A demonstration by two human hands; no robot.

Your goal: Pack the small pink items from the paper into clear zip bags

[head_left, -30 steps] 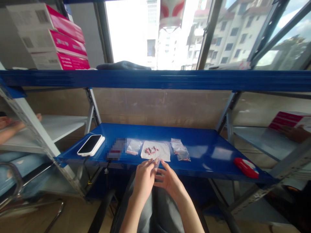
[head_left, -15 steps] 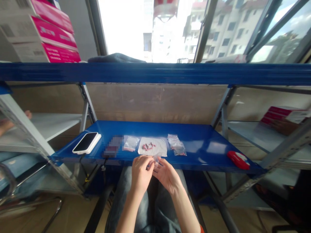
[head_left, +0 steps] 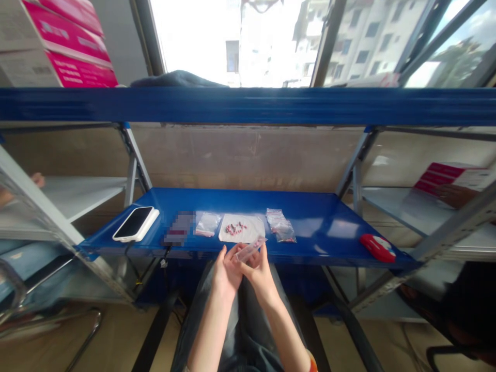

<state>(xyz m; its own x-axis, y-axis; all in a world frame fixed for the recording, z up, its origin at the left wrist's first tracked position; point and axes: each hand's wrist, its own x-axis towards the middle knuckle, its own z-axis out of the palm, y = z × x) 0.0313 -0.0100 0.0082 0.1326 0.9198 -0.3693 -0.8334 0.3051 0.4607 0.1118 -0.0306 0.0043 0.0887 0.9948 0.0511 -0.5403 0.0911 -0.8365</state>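
A small clear plastic bag (head_left: 251,250), folded or narrow, slants between my hands just past the front edge of the blue shelf. My right hand (head_left: 260,274) grips it between thumb and fingers. My left hand (head_left: 228,274) is cupped at the bag's lower left end, palm up, thumb apart from the fingers. Whether its fingers press on the bag is hard to see. Beyond my hands lies a white sheet (head_left: 253,227) with several small pink and dark beads (head_left: 233,229) on it. Clear zip bags (head_left: 208,223) lie left of the sheet, and more zip bags (head_left: 281,226) lie right of it.
A phone in a white case (head_left: 135,223) and a blurred-out item (head_left: 179,227) lie on the left of the blue shelf (head_left: 321,217). At its right end sits a red and white object (head_left: 377,248). Other people's hands show at both sides.
My left hand has opened from its pinch and shifted off the bag's top. My right hand has turned and now holds the bag, which shows more fully. The view has tilted slightly.
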